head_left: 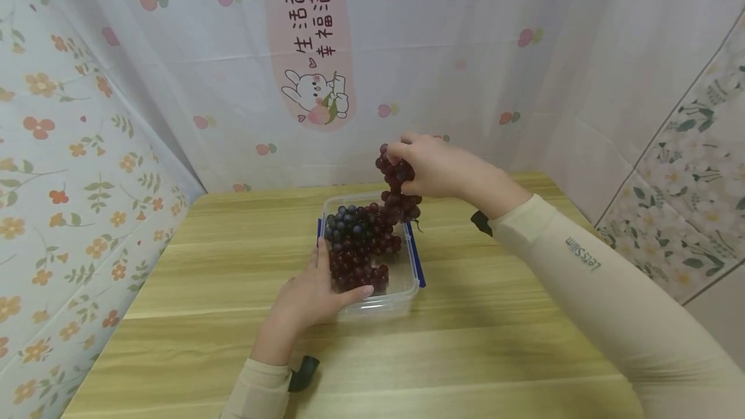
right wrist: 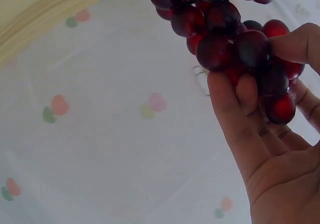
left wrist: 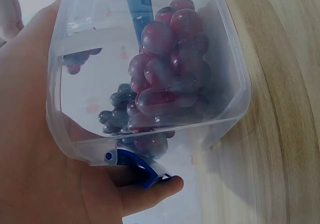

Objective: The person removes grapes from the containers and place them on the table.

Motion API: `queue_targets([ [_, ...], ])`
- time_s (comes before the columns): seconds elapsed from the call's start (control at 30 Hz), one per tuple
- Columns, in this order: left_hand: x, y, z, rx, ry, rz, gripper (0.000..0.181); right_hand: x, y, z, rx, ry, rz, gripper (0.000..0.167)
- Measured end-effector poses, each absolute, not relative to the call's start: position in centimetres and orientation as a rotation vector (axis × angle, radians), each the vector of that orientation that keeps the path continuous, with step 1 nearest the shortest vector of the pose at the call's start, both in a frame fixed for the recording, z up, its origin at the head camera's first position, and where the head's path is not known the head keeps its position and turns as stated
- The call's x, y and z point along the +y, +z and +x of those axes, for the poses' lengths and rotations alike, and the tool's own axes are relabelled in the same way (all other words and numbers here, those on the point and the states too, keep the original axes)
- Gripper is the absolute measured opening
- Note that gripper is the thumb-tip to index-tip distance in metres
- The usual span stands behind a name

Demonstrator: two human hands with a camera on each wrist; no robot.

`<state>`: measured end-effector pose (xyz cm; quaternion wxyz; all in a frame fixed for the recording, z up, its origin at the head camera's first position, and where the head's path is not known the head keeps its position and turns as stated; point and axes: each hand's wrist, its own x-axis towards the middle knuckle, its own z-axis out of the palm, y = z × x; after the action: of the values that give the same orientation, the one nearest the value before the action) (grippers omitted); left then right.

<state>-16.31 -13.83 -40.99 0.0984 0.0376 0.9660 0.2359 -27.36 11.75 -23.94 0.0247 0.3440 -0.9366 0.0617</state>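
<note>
A bunch of dark red grapes (head_left: 398, 176) hangs from my right hand (head_left: 433, 165), whose thumb and fingers pinch its upper part. Its lower end is over the far right part of a clear plastic container (head_left: 396, 293). Inside the container lie more dark red grapes (head_left: 355, 267) and a cluster of blue-black grapes (head_left: 345, 224). My left hand (head_left: 305, 296) holds the container's near left corner, thumb along the front rim and fingers at the left side. In the left wrist view, a finger touches a blue latch (left wrist: 135, 161). The right wrist view shows the pinched grapes (right wrist: 235, 49) closely.
Under the container is a wood-grain table (head_left: 477, 341). Behind it hangs a white curtain (head_left: 465, 83) with printed fruit and a rabbit. Flowered cloth (head_left: 64, 199) covers the left side. Another blue latch (head_left: 416, 257) hangs down at the container's right side.
</note>
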Motion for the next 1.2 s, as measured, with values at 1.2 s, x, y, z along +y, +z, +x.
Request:
queue_targets([
  [1.2, -14.1, -41.1, -18.7, 2.806, 0.763, 0.138, 0.146, 19.6, -35.2, -35.2, -3.059, 0.301, 0.725, 0.023],
])
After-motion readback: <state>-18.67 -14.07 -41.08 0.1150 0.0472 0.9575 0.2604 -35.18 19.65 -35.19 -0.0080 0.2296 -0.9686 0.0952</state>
